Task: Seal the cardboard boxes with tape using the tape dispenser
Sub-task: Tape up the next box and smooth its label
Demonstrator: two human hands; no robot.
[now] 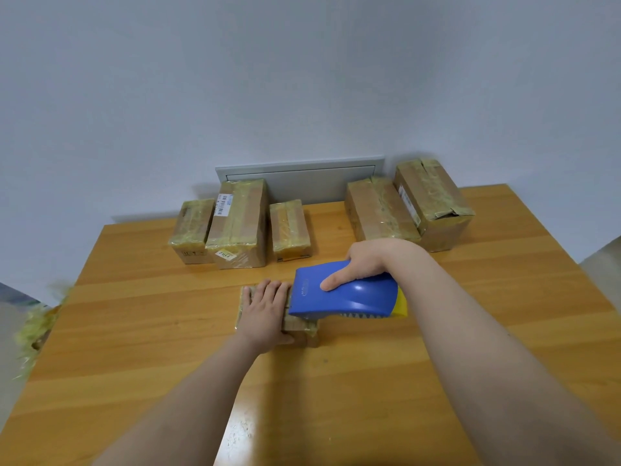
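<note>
Head view: a small brown cardboard box [302,331] lies on the yellow wooden counter [151,314], and it serves as the landmark here. The left hand [265,311] lies flat on the left part of the box's top, fingers [268,290] straight and close together, pressing it down, the thumb along the near edge. The right hand [363,264] grips the blue plastic tape dispenser [349,297], thumb laid across its shell and the other fingers wrapped over its far side. The dispenser's front edge rests on the right part of the box's top, just beside the left fingertips, and its yellow tape roll [401,304] overhangs to the right of the box.

Past the box, to its far left, stand three taped cardboard boxes [238,220] side by side. To its far right stands a pair of larger taped cardboard boxes [379,210] touching each other. All five carry yellowish tape strips over their tops, so they look done. A grey metal panel [302,179] sits in the wall behind them. Well left of the box, at the counter's edge, is a blurred tangle of pale yellow-green shreds [37,324].

The small box shows glossy tape on its top and right end, but the hands cover too much of it to judge how complete the seal is. It looks like the last box, with a strip being laid or cut.
</note>
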